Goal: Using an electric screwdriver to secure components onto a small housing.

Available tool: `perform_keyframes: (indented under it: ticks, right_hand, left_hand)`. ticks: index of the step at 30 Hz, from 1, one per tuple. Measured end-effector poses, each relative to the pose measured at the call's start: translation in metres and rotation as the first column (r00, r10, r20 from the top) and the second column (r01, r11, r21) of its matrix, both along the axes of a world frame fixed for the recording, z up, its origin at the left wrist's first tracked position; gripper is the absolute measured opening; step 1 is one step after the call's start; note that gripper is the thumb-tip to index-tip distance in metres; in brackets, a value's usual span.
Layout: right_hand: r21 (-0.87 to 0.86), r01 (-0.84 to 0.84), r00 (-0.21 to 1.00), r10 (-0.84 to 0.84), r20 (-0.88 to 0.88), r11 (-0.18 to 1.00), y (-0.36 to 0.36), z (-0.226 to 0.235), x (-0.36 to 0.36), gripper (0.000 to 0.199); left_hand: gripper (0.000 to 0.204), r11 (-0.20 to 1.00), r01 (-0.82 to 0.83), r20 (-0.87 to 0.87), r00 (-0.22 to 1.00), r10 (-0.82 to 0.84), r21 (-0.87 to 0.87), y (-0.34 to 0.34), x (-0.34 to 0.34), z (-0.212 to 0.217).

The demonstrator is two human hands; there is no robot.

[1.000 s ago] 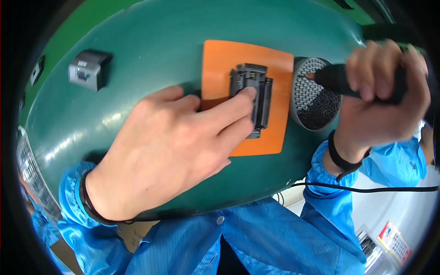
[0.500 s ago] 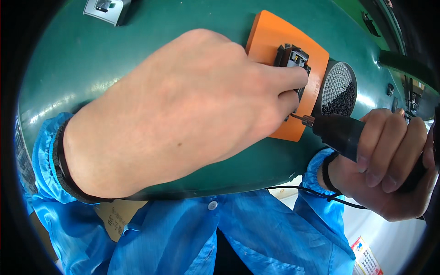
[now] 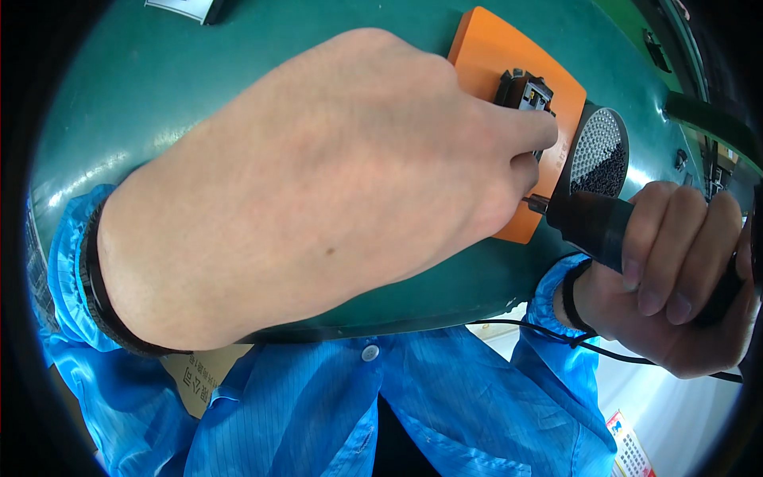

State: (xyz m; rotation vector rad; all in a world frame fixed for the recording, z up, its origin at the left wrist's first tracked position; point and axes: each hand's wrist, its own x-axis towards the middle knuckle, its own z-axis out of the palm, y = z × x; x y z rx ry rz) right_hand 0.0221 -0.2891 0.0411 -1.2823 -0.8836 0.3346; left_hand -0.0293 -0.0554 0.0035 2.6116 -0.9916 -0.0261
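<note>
Head view (the only one): dark boxy part (image 3: 534, 95) lay on the orange pad (image 3: 494, 49), right of centre & toward the top of frame, partly covered by L hand (image 3: 389, 147). From L palm, part was to the right, directly under the bent fingers, so L was the nearer hand by far, apparently in contact. R hand (image 3: 675, 274) was well apart, down & right of the part; only its black driver (image 3: 588, 226) bridged the gap.

Key relation: driver's metal nose (image 3: 537, 204) sat just beside L fingers, approx. at the part's near end. Driver's long axis ran from R hand to the left & a bit up in frame, roughly crosswise to the part. Couldn't tell if the bit touched the part; L hand blocked that spot.

Part's orient.: far end w/ its light metal detail showed above L fingers, pointing away from the person & leaning slightly right. Long axis seemed approx. parallel to the pad's long sides; near end hidden, so that's a judgement.

Grip: L fingers curled over the part, thumb out of sight, so can't say if pinching or merely pressing. R fingers were wrapped round the driver's body.

Also: oval tray (image 3: 598, 131) w/ small black pieces (image 3: 608, 171) just right of pad, all on the green table (image 3: 373, 306).
</note>
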Motion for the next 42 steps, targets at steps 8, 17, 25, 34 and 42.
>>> perform_keyframes:
  ticks: [8,17,25,34,42]
  right_hand:
    - [-0.017,0.008,1.0,-0.008,0.0,1.0,0.001,0.002,-0.002,0.025]
    - [-0.035,0.008,1.0,-0.008,0.0,0.999,0.003,0.002,-0.002,0.021]
    - [-0.047,0.003,1.0,-0.003,0.007,0.999,0.005,0.003,-0.004,0.018]
    - [-0.076,0.001,1.0,0.0,0.008,0.997,0.007,0.003,-0.006,0.015]
    - [-0.151,-0.074,0.995,0.083,0.054,0.986,0.009,0.007,0.002,0.01]
  left_hand:
    - [0.052,1.0,0.005,-0.028,1.0,-0.005,0.008,0.001,0.001,0.003]
    - [0.054,1.0,0.005,-0.027,1.0,-0.006,-0.011,0.002,0.002,0.002]
    - [0.05,0.906,-0.136,-0.228,0.973,0.046,-0.4,0.005,0.002,0.0]
    - [0.05,0.92,-0.151,-0.259,0.964,0.057,-0.362,0.003,0.003,0.004]
    - [0.051,0.989,0.029,0.11,0.994,-0.013,-0.143,0.009,0.0,-0.003]
